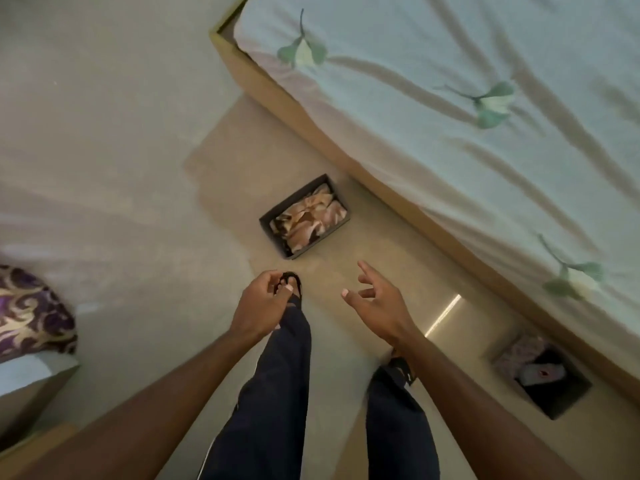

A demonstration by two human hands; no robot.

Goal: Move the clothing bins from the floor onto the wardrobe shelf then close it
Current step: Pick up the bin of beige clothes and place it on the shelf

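Observation:
A dark bin (277, 233) holding beige and pink folded clothes sits on the floor beside the bed, just ahead of my feet. A second dark bin (550, 398) with pale lilac and white clothes rests on the floor at the lower right, against the bed frame. My left hand (261, 304) hangs below the first bin with fingers loosely curled and nothing in it. My right hand (375, 297) is spread open, empty, to the right of and below that bin. No wardrobe is in view.
A bed (450, 116) with a pale sheet printed with green leaves and a wooden frame (277, 98) fills the upper right. A purple and gold patterned cushion (31, 313) lies at the left edge. My legs in dark trousers and sandals stand on the beige floor (104, 133).

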